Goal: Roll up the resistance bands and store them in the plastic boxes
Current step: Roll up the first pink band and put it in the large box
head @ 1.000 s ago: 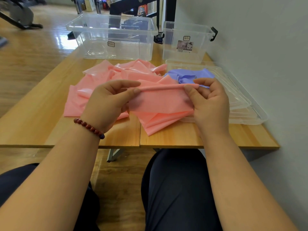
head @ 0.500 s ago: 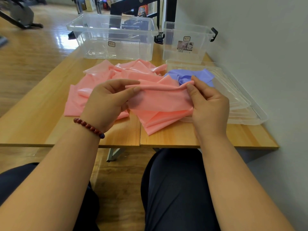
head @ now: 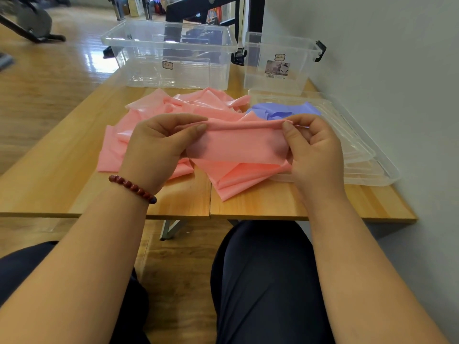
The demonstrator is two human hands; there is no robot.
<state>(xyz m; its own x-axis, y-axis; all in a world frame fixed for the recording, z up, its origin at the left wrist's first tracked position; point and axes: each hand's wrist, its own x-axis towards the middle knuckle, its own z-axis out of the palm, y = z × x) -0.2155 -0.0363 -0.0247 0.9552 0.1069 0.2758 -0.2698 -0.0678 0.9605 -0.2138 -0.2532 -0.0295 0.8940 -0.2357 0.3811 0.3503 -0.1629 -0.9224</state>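
Here, the pink band (head: 238, 145) is being held up just above the desk (head: 62, 175), its top edge turned over into a thin roll whose long axis is running straight across, from the person's left to right. The left hand (head: 159, 150) is pinching the left end of that roll between thumb and forefinger, fingers (head: 198, 129) clamped on the band. The right hand (head: 315, 150) is doing the same at the right end, so neither hand is nearer: each is sitting on its own end of the axis.

The flat, unrolled length is hanging down from the roll on the near side of the fingers, then trailing onto the desk and joining the crumpled pink heap. Any further turn looks as if it must go over and down toward that slack — square to the axis, both ends together, or the roll will likely be coning.

A purple band (head: 285, 111) is lying just beyond the right hand, against a stack of clear lids (head: 360, 150). Farther back, a large plastic box (head: 169, 53) and a small plastic box (head: 280, 63) are standing open, well apart from the hands — no band is showing inside either, so storing is probably some way off.
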